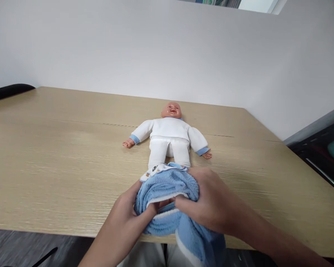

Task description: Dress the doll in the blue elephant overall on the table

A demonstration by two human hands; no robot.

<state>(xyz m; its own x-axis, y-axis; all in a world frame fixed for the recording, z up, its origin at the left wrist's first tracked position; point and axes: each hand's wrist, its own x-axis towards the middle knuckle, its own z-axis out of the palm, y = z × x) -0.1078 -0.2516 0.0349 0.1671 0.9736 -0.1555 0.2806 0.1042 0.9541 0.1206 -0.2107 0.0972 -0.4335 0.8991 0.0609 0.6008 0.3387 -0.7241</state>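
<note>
A bunched blue terry-cloth baby garment (167,183) with white edging is held between my two hands at the table's front edge. My left hand (129,211) grips its left side, with the thumb hooked inside the opening. On the other side my right hand (211,196) is closed round the cloth, its thumb inside the same opening. One part of the garment hangs over the edge below my right hand. Just beyond lies a baby doll (170,128) on its back, dressed in white with blue cuffs. The garment covers the view of its lower legs and feet.
The doll lies on a light wooden table (72,155) that meets a white wall (128,48). A black curved object (11,91) stands at the far left. At the right is a dark object (320,152) with a grey edge.
</note>
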